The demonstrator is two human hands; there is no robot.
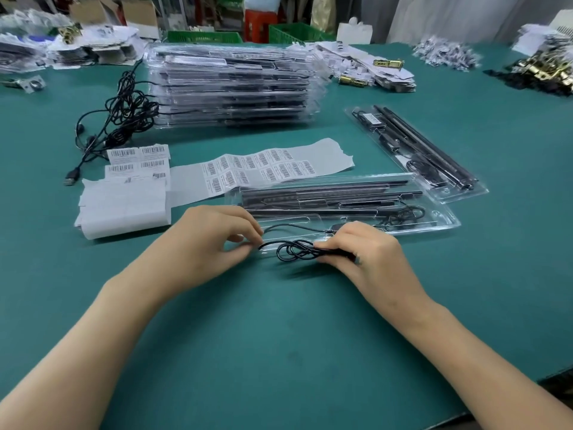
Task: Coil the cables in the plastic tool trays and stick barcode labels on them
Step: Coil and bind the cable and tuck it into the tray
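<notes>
Cable [294, 251] loops hang mid-frame, just before the tray [449, 218]. The right hand [361, 246] has its grip clamped on the bundle, and the left hand [214, 231] pinches the free strand. A slack pinch, I reckon, would let the loops spring apart.

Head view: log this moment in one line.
step: coiling | left hand: pinches thin black cable | right hand: grips coiled part | clear plastic tray: behind hands

Green table [279, 336] w/ tray stack [229, 88], labels [266, 169]
</notes>
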